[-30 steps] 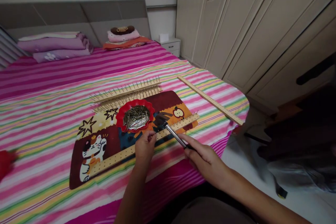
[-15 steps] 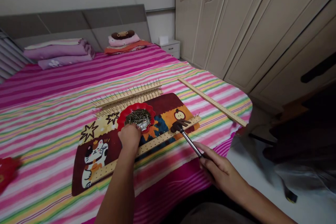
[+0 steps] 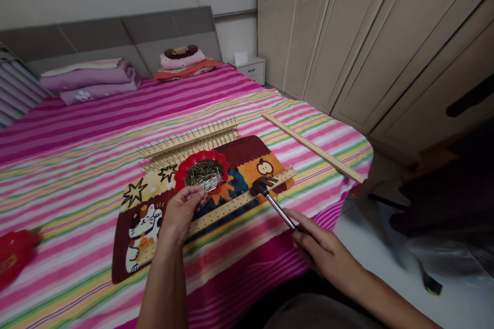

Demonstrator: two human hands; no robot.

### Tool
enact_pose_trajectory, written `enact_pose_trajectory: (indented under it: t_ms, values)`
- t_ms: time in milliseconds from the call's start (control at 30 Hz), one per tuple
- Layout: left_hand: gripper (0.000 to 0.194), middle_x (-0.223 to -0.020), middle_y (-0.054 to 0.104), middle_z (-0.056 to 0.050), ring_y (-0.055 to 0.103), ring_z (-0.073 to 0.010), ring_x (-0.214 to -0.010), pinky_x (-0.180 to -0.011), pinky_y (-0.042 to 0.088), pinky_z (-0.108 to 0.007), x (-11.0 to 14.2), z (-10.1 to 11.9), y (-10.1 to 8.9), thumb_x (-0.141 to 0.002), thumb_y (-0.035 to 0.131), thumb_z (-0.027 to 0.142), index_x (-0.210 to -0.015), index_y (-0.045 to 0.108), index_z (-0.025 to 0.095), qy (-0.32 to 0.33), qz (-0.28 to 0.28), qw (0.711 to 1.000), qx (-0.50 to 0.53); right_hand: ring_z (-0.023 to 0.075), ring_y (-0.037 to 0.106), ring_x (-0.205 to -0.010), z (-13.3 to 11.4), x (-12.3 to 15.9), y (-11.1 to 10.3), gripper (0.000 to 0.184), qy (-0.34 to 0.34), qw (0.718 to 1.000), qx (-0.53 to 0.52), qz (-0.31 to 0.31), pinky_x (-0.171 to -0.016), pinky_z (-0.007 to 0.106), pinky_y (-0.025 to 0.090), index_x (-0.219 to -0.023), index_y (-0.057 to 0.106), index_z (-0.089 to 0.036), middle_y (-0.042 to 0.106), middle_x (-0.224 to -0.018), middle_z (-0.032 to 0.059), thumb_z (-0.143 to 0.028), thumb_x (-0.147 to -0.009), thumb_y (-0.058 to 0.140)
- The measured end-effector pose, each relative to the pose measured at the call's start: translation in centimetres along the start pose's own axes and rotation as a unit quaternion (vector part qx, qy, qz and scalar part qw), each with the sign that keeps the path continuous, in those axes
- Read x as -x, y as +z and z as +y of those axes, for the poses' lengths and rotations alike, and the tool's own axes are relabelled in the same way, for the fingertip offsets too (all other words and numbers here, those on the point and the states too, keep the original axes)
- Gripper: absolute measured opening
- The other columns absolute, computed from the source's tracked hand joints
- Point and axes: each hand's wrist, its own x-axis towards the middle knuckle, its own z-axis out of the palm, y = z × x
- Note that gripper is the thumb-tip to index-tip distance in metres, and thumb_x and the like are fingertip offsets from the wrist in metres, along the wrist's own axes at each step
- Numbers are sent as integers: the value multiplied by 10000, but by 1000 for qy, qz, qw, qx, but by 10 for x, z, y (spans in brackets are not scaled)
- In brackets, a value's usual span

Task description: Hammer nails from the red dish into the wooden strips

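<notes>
My right hand (image 3: 320, 247) is wrapped round the handle of a claw hammer (image 3: 278, 209). The hammer's dark head lies over a long wooden strip (image 3: 224, 209) dotted with holes, with a few nails upright near its far right end. My left hand (image 3: 183, 211) is closed in a pinch at the near rim of a red scalloped bowl (image 3: 179, 177). A thin nail (image 3: 205, 194) shows at its fingertips. Loose nails (image 3: 206, 172) fill the bowl. Under the bowl and strip lies a patterned mat (image 3: 239, 151) with a cat and an apple; my left forearm hides part of the strip.
Behind the bowl lie wooden strips (image 3: 189, 141) bristling with nails. Another strip (image 3: 312, 148) lies to the right on the striped bed sheet (image 3: 77, 205). A red object (image 3: 15, 254) sits at far left. Folded bedding (image 3: 90, 79) is by the headboard; wardrobes (image 3: 332, 25) stand right.
My left hand has drawn back from the nails in the bowl, toward me and slightly left, with a nail at its fingertips. The right hand and hammer have stayed put.
</notes>
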Motion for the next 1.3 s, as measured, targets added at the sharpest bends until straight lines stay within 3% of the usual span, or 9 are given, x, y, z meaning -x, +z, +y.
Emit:
enact_pose_trajectory:
  t_ms: [200,600,1133,1300]
  values:
    - [524,-676,657,-31,552,-105,-586,-532,418,-226,20,-8,3,-396,831,434,-790,673,128,-45,-5,993,105,92,335,-450,-5,8,3,483,12,1000,4,12,-388,200,263,-1356,516,-182,404,-582,-50,-346,-902,487]
    - [437,-591,627,7,580,-117,-568,-553,440,-234,27,-40,39,-447,776,468,-724,652,153,-38,15,997,71,90,329,-428,-5,6,0,514,15,1000,16,-1,-416,220,269,-1391,467,-171,396,-558,-70,-327,-901,473]
    - [234,-640,653,15,586,-148,-621,-639,432,-263,29,-54,44,-641,613,420,-753,678,225,37,35,991,-128,100,327,-468,-9,4,5,492,2,1000,13,-22,-439,221,267,-1368,487,-165,354,-563,-73,-298,-896,460]
    - [200,-620,648,15,571,-154,-609,-632,413,-266,32,-49,46,-647,593,404,-707,665,227,59,37,984,-162,115,399,-550,-25,-10,18,459,-58,993,81,-62,-510,229,342,-1334,527,-205,470,-647,-37,-246,-884,445]
